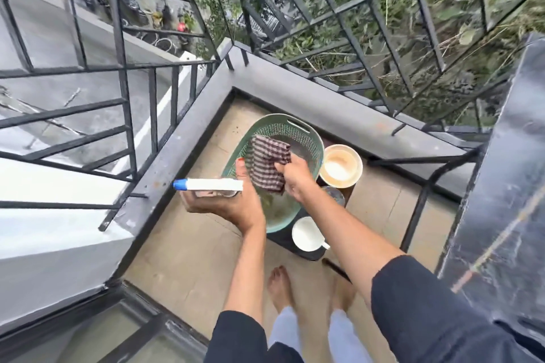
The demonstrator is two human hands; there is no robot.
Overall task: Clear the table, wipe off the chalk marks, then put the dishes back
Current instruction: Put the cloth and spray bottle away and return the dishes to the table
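Right hand (295,178) grips cloth (269,163) over basket (283,124). Left hand (228,205) curled round bottle (211,185), blue nozzle pointing left. Basket on dark table (287,242); bowl (340,166) touching basket's right rim, cup (306,234) at table's near edge.

No writing, label, brand, number or sign can be read anywhere in this view. The white spray bottle (212,185) held in the left hand (233,206) shows a plain side, too blurred to make out any print. The checked cloth (269,166) gripped by the right hand (295,180) shows only its woven pattern.
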